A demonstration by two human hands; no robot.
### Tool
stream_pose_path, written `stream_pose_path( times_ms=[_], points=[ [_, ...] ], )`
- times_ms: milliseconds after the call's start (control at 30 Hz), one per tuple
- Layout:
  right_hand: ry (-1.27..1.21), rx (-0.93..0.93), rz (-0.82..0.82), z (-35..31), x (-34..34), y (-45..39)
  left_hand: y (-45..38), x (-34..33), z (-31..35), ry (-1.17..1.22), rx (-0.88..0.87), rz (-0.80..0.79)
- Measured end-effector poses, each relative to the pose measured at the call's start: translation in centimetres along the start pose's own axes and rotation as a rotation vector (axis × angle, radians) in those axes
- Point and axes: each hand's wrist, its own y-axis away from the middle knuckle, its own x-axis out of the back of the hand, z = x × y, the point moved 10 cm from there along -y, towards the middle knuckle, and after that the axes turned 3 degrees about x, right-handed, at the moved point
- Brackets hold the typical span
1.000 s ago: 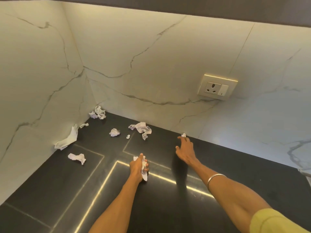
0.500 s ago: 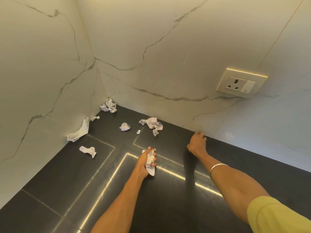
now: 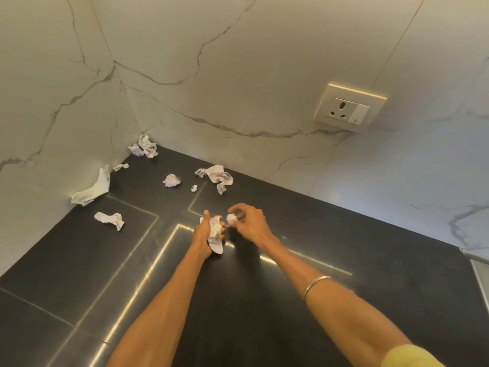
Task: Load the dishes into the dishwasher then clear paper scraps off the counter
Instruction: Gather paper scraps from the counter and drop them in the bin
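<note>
My left hand [image 3: 205,235] grips a bunch of crumpled white paper scraps [image 3: 214,230] above the black counter [image 3: 344,274]. My right hand [image 3: 251,221] pinches one small paper ball [image 3: 231,218] right beside the left hand's bunch. More scraps lie on the counter: a crumpled sheet [image 3: 218,176] near the back wall, a small ball [image 3: 172,180], a tiny bit [image 3: 194,188], a pile in the corner [image 3: 144,149], a long piece against the left wall [image 3: 92,189], a small bit [image 3: 121,166] and a twisted piece [image 3: 109,219].
White marble walls meet in a corner at the back left. A wall socket with a switch [image 3: 349,108] sits on the back wall to the right. A light edge [image 3: 476,260] shows at the counter's far right.
My right hand left the base of the back wall with a small paper ball and came left to meet my left hand. The view has shifted closer.
</note>
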Motion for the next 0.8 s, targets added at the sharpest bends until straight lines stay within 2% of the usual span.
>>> stream_pose_path(
  times_ms=[167,367,433,467,567,633,800],
  points=[
    [0.099,0.176,0.058,-3.9,-4.2,1.9,1.6,0.0,-0.1,-0.011,0.034,-0.05],
    [0.389,0.303,0.12,-5.7,-3.8,2.4,1.7,-1.0,-0.4,0.065,0.064,-0.159],
    [0.413,0.28,0.094,-5.3,-4.3,1.7,1.9,-1.3,0.0,0.071,0.037,-0.193],
    [0.391,0.256,0.061,-5.0,-4.6,1.2,2.0,-1.0,0.1,0.049,0.015,-0.152],
    [0.196,0.113,-0.154,-3.0,-5.9,-0.9,1.0,0.5,0.3,0.041,-0.037,-0.003],
    [0.068,-0.023,-0.275,-2.2,-5.6,-2.1,1.1,0.4,0.5,0.036,-0.036,0.023],
    [0.054,-0.071,-0.072,-2.5,-0.9,-7.0,0.8,-1.1,1.5,0.128,0.025,-0.101]
  ],
)
